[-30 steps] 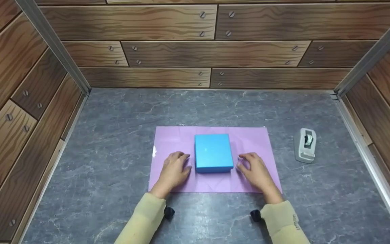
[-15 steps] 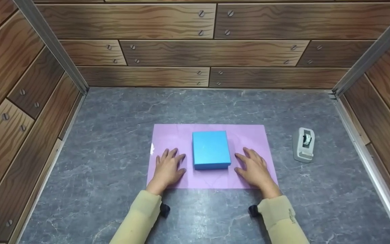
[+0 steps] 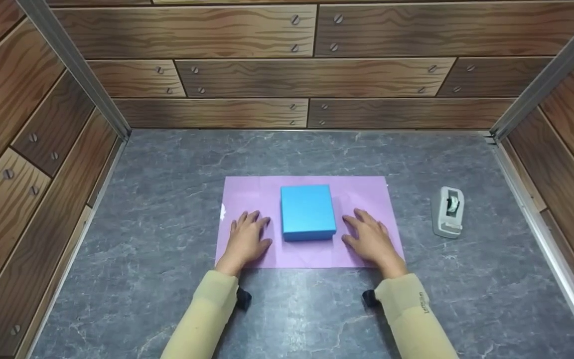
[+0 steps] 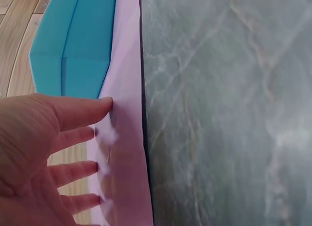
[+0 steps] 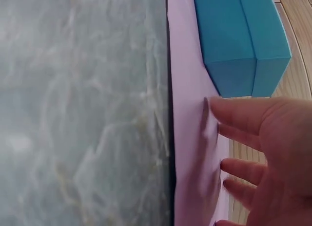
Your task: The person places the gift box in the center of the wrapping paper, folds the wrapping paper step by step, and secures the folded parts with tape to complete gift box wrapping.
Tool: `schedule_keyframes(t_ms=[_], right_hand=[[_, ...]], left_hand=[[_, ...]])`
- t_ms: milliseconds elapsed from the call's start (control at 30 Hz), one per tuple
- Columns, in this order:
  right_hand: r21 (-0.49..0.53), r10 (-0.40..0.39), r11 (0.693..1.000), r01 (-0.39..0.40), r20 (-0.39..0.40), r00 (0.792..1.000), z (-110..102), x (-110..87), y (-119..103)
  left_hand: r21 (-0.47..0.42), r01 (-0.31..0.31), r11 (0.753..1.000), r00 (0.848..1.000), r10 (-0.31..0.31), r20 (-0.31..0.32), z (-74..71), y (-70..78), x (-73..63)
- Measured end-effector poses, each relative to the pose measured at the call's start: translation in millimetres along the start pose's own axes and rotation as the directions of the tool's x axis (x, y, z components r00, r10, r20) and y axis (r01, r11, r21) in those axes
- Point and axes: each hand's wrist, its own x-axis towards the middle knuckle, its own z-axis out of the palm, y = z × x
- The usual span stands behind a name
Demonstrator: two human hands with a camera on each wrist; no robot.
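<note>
A blue lidded box [image 3: 308, 209] sits near the middle of a pink sheet of paper [image 3: 307, 257]. To its left, my left hand [image 3: 246, 239] rests on the paper with spread fingers, their tips touching the sheet. My right hand [image 3: 371, 238] does the same on the box's right side. Neither hand touches the box; a strip of paper shows between each hand and it. In the left wrist view the thumb and fingertips press on the paper [image 4: 127, 153] beside the box [image 4: 83, 50]. The right wrist view shows fingertips on the paper [image 5: 192, 138] near the box's corner [image 5: 239, 65].
A grey tape dispenser [image 3: 449, 212] stands on the grey marbled table [image 3: 297, 309] to the right of the paper. Wood-patterned panels [image 3: 247, 77] wall in the back and both sides, with metal strips in the corners.
The paper and box have shifted away from me, toward the back wall, with both hands moving along on the sheet. The fingers have spread and lowered onto the paper. The tape dispenser stays put.
</note>
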Motion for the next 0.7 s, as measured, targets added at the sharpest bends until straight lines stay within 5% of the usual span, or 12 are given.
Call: schedule_keyframes(t_ms=[133, 267, 500, 700], right_hand=[[0.177, 0.015, 0.984, -0.008, -0.036, 0.999, 0.2, 2.5, -3.9], [0.385, 0.036, 0.923, -0.001, -0.084, 0.996, 1.3, 5.1, -9.4], [0.524, -0.015, 0.850, 0.054, -0.077, 0.997, 4.0, 6.0, -17.4], [0.563, -0.031, 0.825, 0.048, -0.040, 0.999, 7.5, 5.3, -18.0]], left_hand=[[-0.131, -0.042, 0.991, 0.993, 0.027, -0.116, 3.2, 3.4, 2.1], [-0.328, -0.077, 0.941, 0.986, 0.023, -0.165, 5.8, 9.2, 3.8], [-0.547, -0.093, 0.832, 0.995, 0.067, -0.068, 7.9, 16.5, 4.9], [-0.566, -0.097, 0.818, 0.995, 0.088, -0.042, 10.5, 16.2, 5.7]])
